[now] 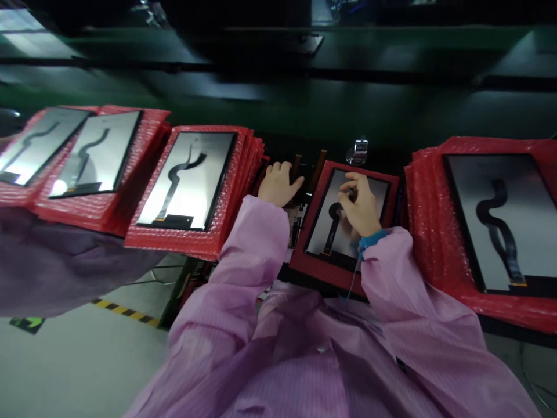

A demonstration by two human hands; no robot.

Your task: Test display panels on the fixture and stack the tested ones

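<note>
My right hand (pixel 362 208), a blue band at its wrist, is over a display panel (pixel 374 197) on a flat red pad (pixel 319 194). Its thumb and fingers pinch the dark end of the panel's black flex cable (pixel 332 223); the cable's lower end joins the panel's near edge. To the left, my left hand (pixel 278 184) has its thumb apart from its fingers, and nothing shows in it. It rests by a small fixture (pixel 296 220) with brown upright strips (pixel 319 168), partly hidden by the hand.
Red bubble-wrap stacks (pixel 243 191) with display panels (pixel 187 180) on top stand at left; another panel (pixel 500 215) lies on a stack (pixel 429 226) at right. A shiny metal piece (pixel 359 151) sits behind the pad. A person's purple sleeve (pixel 65 261) is at far left.
</note>
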